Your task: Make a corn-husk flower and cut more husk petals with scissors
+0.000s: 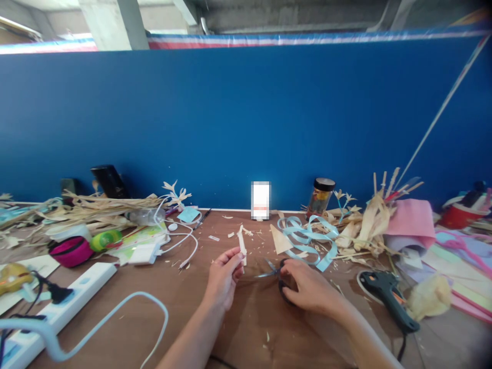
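Observation:
Pinched between the thumb and fingers of my left hand [226, 274] is a pale strip of dried husk [242, 242], held upright above the brown table [246, 328]. My right hand [307, 284] grips a pair of scissors [272, 270] by the dark handles. Their blades are spread and point left toward the strip, a short gap away from it. Small pale scraps [251, 233] lie scattered behind my left hand. Just beyond my right hand a light blue ribbon [307, 237] lies in loose loops, beside a tan piece of paper [280, 240].
At right lie a glue gun [388, 297], a bundle of dried husks [363, 225] and pink material [409, 223]. A lidded jar [322, 197] stands by the blue partition [230, 123]. Leftward are a white power strip [73, 302], a magenta band [71, 251] and a charger [146, 252] with cable.

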Tool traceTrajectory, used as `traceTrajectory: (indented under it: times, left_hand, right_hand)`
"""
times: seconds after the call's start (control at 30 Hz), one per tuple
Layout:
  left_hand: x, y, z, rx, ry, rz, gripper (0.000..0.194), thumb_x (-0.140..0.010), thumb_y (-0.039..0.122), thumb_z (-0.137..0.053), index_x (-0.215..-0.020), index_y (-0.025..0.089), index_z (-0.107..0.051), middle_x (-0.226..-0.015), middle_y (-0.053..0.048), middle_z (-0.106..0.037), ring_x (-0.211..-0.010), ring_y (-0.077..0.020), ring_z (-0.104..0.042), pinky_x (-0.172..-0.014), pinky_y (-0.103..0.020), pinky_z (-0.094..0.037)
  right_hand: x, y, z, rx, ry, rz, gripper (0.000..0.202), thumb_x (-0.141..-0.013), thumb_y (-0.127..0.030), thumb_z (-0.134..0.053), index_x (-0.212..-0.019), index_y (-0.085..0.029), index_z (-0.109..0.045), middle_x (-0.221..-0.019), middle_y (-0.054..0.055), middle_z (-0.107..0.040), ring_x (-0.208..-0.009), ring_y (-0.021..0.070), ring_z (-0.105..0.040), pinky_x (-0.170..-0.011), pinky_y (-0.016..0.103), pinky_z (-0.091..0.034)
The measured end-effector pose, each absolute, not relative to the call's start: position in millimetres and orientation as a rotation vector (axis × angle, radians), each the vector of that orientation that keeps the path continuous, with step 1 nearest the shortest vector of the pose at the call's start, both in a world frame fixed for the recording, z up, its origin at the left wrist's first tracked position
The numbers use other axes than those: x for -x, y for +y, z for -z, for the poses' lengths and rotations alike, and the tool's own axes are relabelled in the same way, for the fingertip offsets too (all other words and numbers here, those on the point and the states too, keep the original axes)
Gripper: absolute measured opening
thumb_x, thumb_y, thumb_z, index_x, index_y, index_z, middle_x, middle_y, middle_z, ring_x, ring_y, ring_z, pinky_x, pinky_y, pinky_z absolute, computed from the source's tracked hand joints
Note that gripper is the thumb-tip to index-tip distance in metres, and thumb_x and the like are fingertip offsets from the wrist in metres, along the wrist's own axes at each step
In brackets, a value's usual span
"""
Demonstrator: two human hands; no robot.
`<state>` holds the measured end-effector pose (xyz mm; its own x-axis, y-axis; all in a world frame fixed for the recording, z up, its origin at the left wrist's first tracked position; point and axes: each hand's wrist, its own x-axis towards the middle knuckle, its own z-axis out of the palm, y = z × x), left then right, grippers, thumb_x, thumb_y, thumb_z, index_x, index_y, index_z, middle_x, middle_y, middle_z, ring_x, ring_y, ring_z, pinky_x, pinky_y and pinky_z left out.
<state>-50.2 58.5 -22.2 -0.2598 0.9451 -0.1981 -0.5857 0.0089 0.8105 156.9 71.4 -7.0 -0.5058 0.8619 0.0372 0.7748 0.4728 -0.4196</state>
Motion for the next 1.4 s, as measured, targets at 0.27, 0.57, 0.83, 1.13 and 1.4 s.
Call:
traceTrajectory:
  times: [0.27, 0.57, 0.83, 1.13, 1.4]
  left_hand:
    - [49.4, 59.0, 22.2, -0.516, 1.01, -1.581, 0.019, -0.064, 0.014, -0.068, -0.081, 0.011, -0.062, -0.068, -0.004, -0.062, -0.053, -0.0051, -0.055, -0.046, -0.011, -0.046]
    - [57.7, 60.9, 15.8, -0.447, 0.992, -1.659, 0.016, -0.065, 0.01, -0.065, -0.081, 0.012, -0.061, -0.066, -0.002, -0.061, -0.051, -0.004, -0.054, -0.044, -0.01, -0.045]
    - [61.9, 62.4, 14.8, -0.371, 1.01, -1.703, 0.014, -0.07, 0.008, -0.06, -0.083, 0.013, -0.06, -0.068, -0.001, -0.062, -0.049, -0.003, -0.054, -0.044, -0.01, -0.045]
    - [64.0, 62.8, 16.5, -0.351, 1.008, -1.737, 0.015, -0.069, 0.008, -0.061, -0.082, 0.014, -0.06, -0.067, 0.0, -0.062, -0.049, -0.0028, -0.054, -0.043, -0.01, -0.044]
    - [55.9, 60.4, 17.4, -0.446, 1.018, -1.681, 0.018, -0.064, 0.013, -0.066, -0.081, 0.013, -0.061, -0.067, -0.001, -0.061, -0.05, -0.0031, -0.052, -0.044, -0.011, -0.042]
  right_hand:
    - [-152.8, 66.1, 2.4, 1.463, -2.481, -0.464, 0.024, -0.066, -0.029, -0.054, -0.088, -0.019, -0.051, -0.095, 0.006, -0.053, -0.091, 0.0214, -0.046, -0.076, 0.029, -0.032]
    - [-155.2, 66.4, -1.0, 1.467, -2.476, -0.434, 0.02, -0.064, -0.027, -0.056, -0.082, -0.02, -0.051, -0.088, 0.004, -0.055, -0.083, 0.0193, -0.048, -0.069, 0.026, -0.033]
    - [-157.2, 73.0, 4.9, 1.347, -2.488, -0.525, 0.02, -0.073, -0.022, -0.049, -0.092, -0.022, -0.057, -0.097, 0.004, -0.057, -0.093, 0.0189, -0.05, -0.077, 0.027, -0.034]
    - [-155.4, 66.7, 0.9, 1.413, -2.474, -0.509, 0.018, -0.074, -0.028, -0.048, -0.09, -0.021, -0.052, -0.096, 0.005, -0.055, -0.092, 0.0202, -0.048, -0.077, 0.029, -0.033]
    - [-147.4, 65.8, 1.4, 1.489, -2.388, -0.227, 0.022, -0.078, -0.039, -0.046, -0.082, -0.019, -0.054, -0.087, 0.008, -0.057, -0.087, 0.0234, -0.049, -0.073, 0.032, -0.034]
